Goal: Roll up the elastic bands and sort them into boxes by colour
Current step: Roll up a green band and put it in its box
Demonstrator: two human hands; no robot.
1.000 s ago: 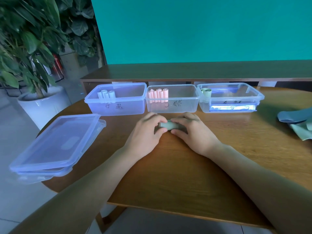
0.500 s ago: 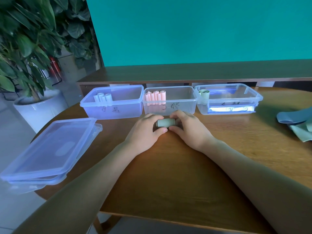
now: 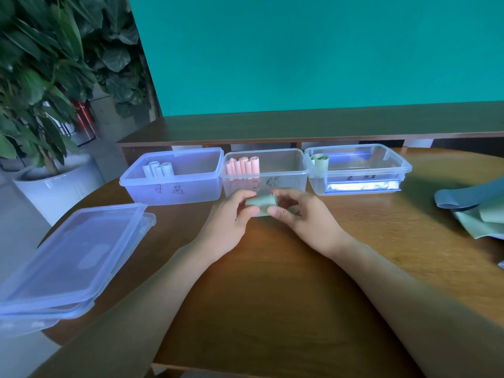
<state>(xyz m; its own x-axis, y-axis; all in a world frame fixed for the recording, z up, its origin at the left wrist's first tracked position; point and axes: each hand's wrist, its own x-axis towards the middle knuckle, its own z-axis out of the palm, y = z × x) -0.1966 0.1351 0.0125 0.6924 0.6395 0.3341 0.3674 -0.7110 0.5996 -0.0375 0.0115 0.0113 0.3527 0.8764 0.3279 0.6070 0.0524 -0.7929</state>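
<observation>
I see both hands meeting over the middle of the wooden surface [image 3: 272, 282], just in front of the centre box. The left hand [image 3: 226, 227] and the right hand [image 3: 305, 222] share a rolled green band [image 3: 262, 203]: the left thumb and fingers [image 3: 246, 197] curl round its left end, and the right thumb and fingers [image 3: 285, 193] pinch its right end. The roll looks lifted slightly off the surface, though I cannot tell for certain.

Three clear boxes stand in a row at the far edge, side by side and touching or nearly so. The left box [image 3: 174, 184] holds a few pale blue-white rolls [image 3: 159, 169] standing in its near-left corner. The middle box [image 3: 264, 181] holds a row of pink rolls [image 3: 242, 166] upright along its left part. The right box [image 3: 360, 173] holds one green roll [image 3: 320, 160] in its far-left corner. Each box carries handwritten marks on its front wall that I cannot read.

A stack of clear lids [image 3: 71, 263] lies at the left edge of the surface, overhanging it. At the far right lies a heap of loose bands [image 3: 474, 208], blue-grey over green. A potted plant [image 3: 41, 85] stands on the floor to the left.
</observation>
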